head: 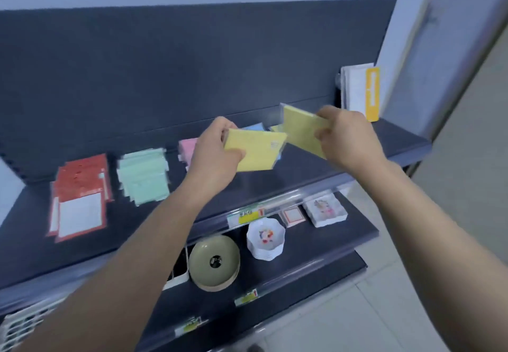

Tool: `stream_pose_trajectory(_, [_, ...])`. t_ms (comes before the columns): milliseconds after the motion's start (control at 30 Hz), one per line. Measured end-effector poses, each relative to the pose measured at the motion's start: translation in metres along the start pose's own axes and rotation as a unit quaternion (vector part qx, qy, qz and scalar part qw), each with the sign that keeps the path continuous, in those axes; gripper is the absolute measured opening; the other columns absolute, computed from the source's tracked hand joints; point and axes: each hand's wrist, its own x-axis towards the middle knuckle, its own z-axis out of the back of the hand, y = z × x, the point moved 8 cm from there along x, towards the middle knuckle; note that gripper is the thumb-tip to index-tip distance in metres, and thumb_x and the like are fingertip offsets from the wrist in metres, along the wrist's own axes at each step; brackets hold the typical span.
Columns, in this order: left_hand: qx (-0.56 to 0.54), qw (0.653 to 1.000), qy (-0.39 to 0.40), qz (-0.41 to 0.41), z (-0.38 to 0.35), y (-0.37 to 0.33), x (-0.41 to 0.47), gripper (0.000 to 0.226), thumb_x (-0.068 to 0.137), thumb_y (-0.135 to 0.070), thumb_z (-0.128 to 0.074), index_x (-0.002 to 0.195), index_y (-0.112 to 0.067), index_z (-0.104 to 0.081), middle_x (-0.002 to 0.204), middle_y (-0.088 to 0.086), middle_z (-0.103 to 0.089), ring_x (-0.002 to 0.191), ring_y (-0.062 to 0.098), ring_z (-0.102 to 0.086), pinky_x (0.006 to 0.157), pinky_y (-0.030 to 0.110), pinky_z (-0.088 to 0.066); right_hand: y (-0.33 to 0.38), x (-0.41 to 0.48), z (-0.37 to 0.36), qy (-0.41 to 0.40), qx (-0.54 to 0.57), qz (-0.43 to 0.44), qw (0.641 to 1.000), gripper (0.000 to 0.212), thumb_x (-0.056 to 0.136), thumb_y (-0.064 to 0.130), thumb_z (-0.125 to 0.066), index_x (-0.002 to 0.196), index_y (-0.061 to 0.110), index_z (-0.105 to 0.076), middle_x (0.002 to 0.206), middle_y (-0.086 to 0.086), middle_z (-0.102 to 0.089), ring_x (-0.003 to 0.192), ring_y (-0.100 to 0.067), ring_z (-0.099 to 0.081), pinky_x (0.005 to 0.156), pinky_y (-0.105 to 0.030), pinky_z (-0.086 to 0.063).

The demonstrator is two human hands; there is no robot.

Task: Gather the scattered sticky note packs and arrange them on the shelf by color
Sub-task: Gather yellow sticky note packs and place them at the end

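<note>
Two bare forearms point(123, 255) reached up from the bottom of the view toward a dark shelf point(275, 184). Each grip held one yellow sticky note pack in the air above the shelf's right half.

The left grip point(213, 156) pinched the left yellow pack point(255, 149) by its left edge, thumb on top. That pack faced the camera. Its long axis ran left to right, the right end slightly higher, with a small barcode sticker point(274, 145) at the upper right corner.

The right grip point(346, 142) pinched the right yellow pack point(302, 129) by its right edge. This pack tilted more steeply, its long axis running from upper left down to lower right, and a clear wrapper flap point(275, 112) jutted out at the upper left. The two packs overlapped at their near corners; whether they touched could not be told.

Both packs looked glossy and were held by one edge only, so either might have slipped. A bump between the overlapping corners could have knocked one loose. A fallen pack might have landed on the lower shelf point(316, 252), where an olive bowl point(214, 262) and a stack of white dishes point(265, 241) sat.

A blue pack point(254, 127) lay just behind the yellow ones and a pink pack point(188, 149) beside the left grip, so a careless set-down could have mixed the colours. Farther left, well apart, lay the green packs point(143, 175) and the red packs point(81, 195).
</note>
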Motion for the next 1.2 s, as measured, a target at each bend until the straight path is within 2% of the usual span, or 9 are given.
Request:
stream_pose_trajectory(67, [0.012, 1.000, 0.025, -0.011, -0.029, 0.003, 0.034, 0.026, 0.079, 0.002, -0.061, 0.085, -0.020, -0.048, 0.088, -0.001, -0.055, 0.079, 0.016, -0.050, 0.061, 0.023, -0.041, -0.023, 0.021, 0.002, -0.010, -0.025, -0.021, 0.999, 0.027, 0.089, 0.005, -0.049, 0.115, 0.009, -0.056, 0.101, -0.020, -0.061, 0.092, -0.039, -0.055, 0.072, -0.039, -0.046])
stream_pose_trajectory(167, [0.017, 0.998, 0.058, -0.002, -0.069, 0.011, 0.080, 0.025, 0.079, 0.003, -0.062, 0.087, -0.017, -0.048, 0.080, -0.005, -0.048, 0.071, 0.012, -0.044, 0.051, 0.018, -0.034, -0.049, 0.061, 0.002, -0.014, -0.058, -0.050, 0.997, 0.030, 0.089, 0.004, -0.050, 0.118, 0.010, -0.056, 0.104, -0.019, -0.061, 0.093, -0.038, -0.055, 0.069, -0.036, -0.042])
stream_pose_trajectory(400, [0.015, 0.991, 0.128, 0.035, -0.145, 0.045, 0.167, 0.028, 0.076, 0.002, -0.065, 0.090, -0.016, -0.050, 0.084, 0.006, -0.048, 0.069, 0.018, -0.042, 0.053, 0.026, -0.033, -0.090, 0.135, -0.017, -0.022, -0.070, -0.074, 0.995, 0.024, 0.091, 0.007, -0.047, 0.113, 0.008, -0.056, 0.099, -0.019, -0.061, 0.076, -0.030, -0.042, 0.065, -0.033, -0.037])
stream_pose_trajectory(567, [0.017, 0.980, 0.185, 0.076, -0.194, 0.072, 0.194, 0.029, 0.080, 0.002, -0.062, 0.101, -0.014, -0.051, 0.080, 0.003, -0.044, 0.063, 0.015, -0.039, 0.050, 0.023, -0.031, -0.120, 0.164, -0.042, 0.008, -0.063, -0.092, 0.994, 0.025, 0.090, 0.006, -0.048, 0.113, 0.011, -0.057, 0.092, -0.014, -0.056, 0.078, -0.030, -0.043, 0.066, -0.033, -0.040])
stream_pose_trajectory(667, [0.015, 0.972, 0.202, 0.117, -0.216, 0.087, 0.208, 0.033, 0.083, 0.002, -0.060, 0.109, -0.015, -0.050, 0.079, -0.002, -0.042, 0.062, 0.011, -0.040, 0.051, 0.025, -0.031, -0.133, 0.187, -0.057, 0.028, -0.055, -0.087, 0.994, 0.028, 0.091, 0.008, -0.047, 0.117, 0.011, -0.057, 0.102, -0.017, -0.060, 0.087, -0.036, -0.053, 0.071, -0.036, -0.043])
stream_pose_trajectory(800, [0.013, 0.973, 0.175, 0.146, -0.235, 0.101, 0.233, 0.037, 0.082, 0.005, -0.060, 0.109, -0.018, -0.050, 0.091, 0.005, -0.047, 0.064, 0.014, -0.044, 0.051, 0.026, -0.033, -0.146, 0.220, -0.080, 0.054, -0.035, -0.054, 0.996, 0.030, 0.090, 0.009, -0.048, 0.118, 0.013, -0.058, 0.106, -0.020, -0.061, 0.096, -0.038, -0.056, 0.073, -0.036, -0.044])
stream_pose_trajectory(933, [0.010, 0.976, 0.130, 0.175, -0.250, 0.111, 0.256, 0.031, 0.080, 0.006, -0.062, 0.102, -0.013, -0.050, 0.078, 0.002, -0.047, 0.059, 0.012, -0.043, 0.050, 0.024, -0.034, -0.160, 0.256, -0.097, 0.087, -0.025, -0.011, 0.996, 0.026, 0.089, 0.008, -0.049, 0.112, 0.015, -0.060, 0.092, -0.015, -0.055, 0.080, -0.031, -0.045, 0.067, -0.030, -0.037])
stream_pose_trajectory(1067, [0.055, 0.970, 0.102, 0.215, -0.264, 0.127, 0.274, 0.028, 0.080, 0.003, -0.064, 0.097, -0.011, -0.048, 0.094, 0.006, -0.054, 0.081, 0.017, -0.052, 0.059, 0.026, -0.040, -0.180, 0.285, -0.113, 0.139, -0.030, 0.022, 0.990, 0.028, 0.090, 0.009, -0.048, 0.114, 0.016, -0.061, 0.103, -0.019, -0.061, 0.080, -0.030, -0.048, 0.068, -0.030, -0.041])
stream_pose_trajectory(1200, [0.165, 0.959, 0.051, 0.224, -0.267, 0.137, 0.291, 0.032, 0.079, 0.001, -0.064, 0.106, -0.007, -0.049, 0.097, 0.009, -0.055, 0.085, 0.022, -0.054, 0.065, 0.029, -0.042, -0.199, 0.301, -0.145, 0.226, -0.033, 0.037, 0.973, 0.037, 0.090, 0.012, -0.051, 0.126, 0.020, -0.056, 0.123, -0.016, -0.057, 0.107, -0.032, -0.056, 0.080, -0.027, -0.042])
